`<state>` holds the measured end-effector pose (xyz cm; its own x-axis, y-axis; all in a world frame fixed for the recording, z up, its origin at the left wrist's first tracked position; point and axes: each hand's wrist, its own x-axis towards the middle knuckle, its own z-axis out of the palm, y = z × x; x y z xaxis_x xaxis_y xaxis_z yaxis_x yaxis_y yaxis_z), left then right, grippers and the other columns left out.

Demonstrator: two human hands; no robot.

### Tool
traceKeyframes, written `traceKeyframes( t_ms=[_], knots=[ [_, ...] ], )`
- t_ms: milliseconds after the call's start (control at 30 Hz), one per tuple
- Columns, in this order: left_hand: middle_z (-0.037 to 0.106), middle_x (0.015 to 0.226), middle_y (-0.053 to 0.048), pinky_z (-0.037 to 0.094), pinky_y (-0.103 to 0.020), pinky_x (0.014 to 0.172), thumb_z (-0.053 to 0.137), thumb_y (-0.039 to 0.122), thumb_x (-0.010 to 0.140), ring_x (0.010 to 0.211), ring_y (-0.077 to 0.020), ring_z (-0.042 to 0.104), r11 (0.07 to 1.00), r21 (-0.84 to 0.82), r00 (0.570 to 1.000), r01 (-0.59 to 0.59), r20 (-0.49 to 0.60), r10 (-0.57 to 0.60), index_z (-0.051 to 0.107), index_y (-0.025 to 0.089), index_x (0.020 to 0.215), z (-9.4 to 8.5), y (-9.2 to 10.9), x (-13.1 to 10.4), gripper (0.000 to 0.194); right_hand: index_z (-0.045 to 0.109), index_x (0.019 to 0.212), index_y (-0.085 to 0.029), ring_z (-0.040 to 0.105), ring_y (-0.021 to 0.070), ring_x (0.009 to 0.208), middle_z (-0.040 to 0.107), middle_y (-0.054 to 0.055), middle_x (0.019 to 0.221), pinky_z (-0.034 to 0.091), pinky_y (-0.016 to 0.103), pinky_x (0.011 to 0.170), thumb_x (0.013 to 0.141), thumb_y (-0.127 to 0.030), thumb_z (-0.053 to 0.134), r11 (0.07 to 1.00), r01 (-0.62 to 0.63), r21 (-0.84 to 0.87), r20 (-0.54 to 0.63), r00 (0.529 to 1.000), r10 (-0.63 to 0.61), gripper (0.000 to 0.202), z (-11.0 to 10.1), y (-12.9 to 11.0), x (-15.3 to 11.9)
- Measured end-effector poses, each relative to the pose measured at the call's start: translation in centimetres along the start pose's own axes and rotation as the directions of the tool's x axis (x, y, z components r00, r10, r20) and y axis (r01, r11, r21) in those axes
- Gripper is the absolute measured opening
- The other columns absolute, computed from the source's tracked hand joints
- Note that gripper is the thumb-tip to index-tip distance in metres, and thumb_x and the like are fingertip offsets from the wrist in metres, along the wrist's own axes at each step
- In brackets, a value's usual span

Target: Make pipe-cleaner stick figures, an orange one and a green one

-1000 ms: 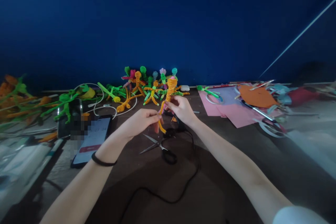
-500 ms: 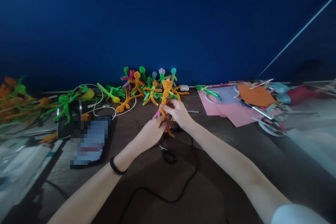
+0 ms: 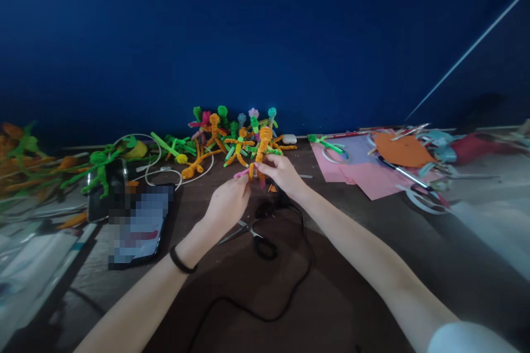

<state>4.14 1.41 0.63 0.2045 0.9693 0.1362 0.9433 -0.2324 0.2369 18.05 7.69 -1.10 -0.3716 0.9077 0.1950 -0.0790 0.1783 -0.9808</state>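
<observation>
An orange pipe-cleaner figure (image 3: 264,143) with pink parts stands upright between my hands, above the dark table. My right hand (image 3: 282,175) is closed on its body, thumb and fingers pinching from the right. On the other side my left hand (image 3: 229,197) is closed around the figure's lower part, its fingertips partly hidden behind the hand. A pink piece (image 3: 242,174) pokes out above the left fingers. Just behind are several pipe-cleaner figures, among them a yellow and orange one (image 3: 239,146). Black-handled scissors (image 3: 265,247) lie partly open below my hands.
On the left lie a phone (image 3: 143,226), a second dark phone (image 3: 97,207), white cables and green figures. Pink paper (image 3: 375,181), orange paper (image 3: 403,149) and pens lie on the right. A black cable (image 3: 304,276) curves across the front; a blue wall stands behind.
My left hand has moved up and left, uncovering the scissors' blades. The orange strand that hung below my hands is no longer seen there. My right hand has barely moved.
</observation>
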Motion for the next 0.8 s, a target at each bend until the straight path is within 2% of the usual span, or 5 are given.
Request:
traceKeyframes(
  t_ms=[367, 467, 567, 700, 800],
  knots=[
    [0.064, 0.084, -0.011, 0.044, -0.029, 0.071, 0.031, 0.013, 0.082, 0.085, -0.0215, 0.059, 0.963, 0.266, 0.999, -0.043, -0.018, 0.050, 0.056, 0.015, 0.099, 1.5, 0.3, -0.5, 0.030, 0.047, 0.066, -0.016, 0.037, 0.0062, 0.045, 0.040, -0.004, 0.052, 0.029, 0.020, 0.042, 0.076, -0.033, 0.050, 0.984, 0.055, -0.172, -0.004, 0.998, -0.057, 0.020, 0.7, -0.3, -0.6],
    [0.062, 0.089, -0.012, 0.044, -0.031, 0.072, 0.032, 0.017, 0.082, 0.087, -0.0233, 0.057, 0.989, 0.145, 0.994, -0.027, -0.099, 0.042, 0.056, 0.015, 0.099, 1.8, 0.0, -0.3, 0.030, 0.045, 0.063, -0.016, 0.034, 0.0058, 0.046, 0.038, -0.005, 0.053, 0.027, 0.020, 0.043, 0.076, -0.031, 0.051, 0.991, 0.064, -0.114, -0.002, 0.998, -0.064, 0.021, 0.9, -0.5, -0.6],
    [0.059, 0.089, -0.011, 0.043, -0.033, 0.075, 0.031, 0.023, 0.083, 0.085, -0.0215, 0.055, 0.975, -0.218, 0.987, -0.049, -0.160, 0.014, 0.056, 0.014, 0.095, 2.2, -0.4, 0.3, 0.029, 0.044, 0.064, -0.017, 0.030, 0.0048, 0.040, 0.035, -0.006, 0.049, 0.023, 0.021, 0.039, 0.076, -0.034, 0.050, 0.999, -0.008, 0.033, 0.044, 0.999, 0.007, 0.021, 1.1, -0.8, -0.7],
    [0.057, 0.078, -0.004, 0.044, -0.029, 0.071, 0.042, 0.029, 0.079, 0.072, -0.0147, 0.053, 0.530, -0.847, 0.999, 0.045, 0.022, -0.048, 0.055, 0.014, 0.092, 2.1, -1.2, 1.0, 0.024, 0.043, 0.063, -0.017, 0.030, 0.0038, 0.037, 0.039, -0.006, 0.049, 0.022, 0.021, 0.036, 0.075, -0.036, 0.051, 0.993, -0.030, 0.113, 0.060, 0.998, 0.024, 0.024, 1.2, -1.3, -0.7],
    [0.054, 0.073, -0.001, 0.044, -0.026, 0.066, 0.055, 0.029, 0.071, 0.066, -0.0115, 0.050, 0.167, -0.979, 0.993, 0.118, 0.118, -0.009, 0.057, 0.015, 0.086, 1.3, -1.8, 1.2, 0.020, 0.045, 0.066, -0.017, 0.031, 0.0038, 0.037, 0.040, -0.005, 0.051, 0.022, 0.020, 0.036, 0.074, -0.037, 0.054, 0.988, -0.013, 0.151, 0.056, 0.998, 0.005, 0.024, 1.0, -1.3, -0.7]
  ],
)
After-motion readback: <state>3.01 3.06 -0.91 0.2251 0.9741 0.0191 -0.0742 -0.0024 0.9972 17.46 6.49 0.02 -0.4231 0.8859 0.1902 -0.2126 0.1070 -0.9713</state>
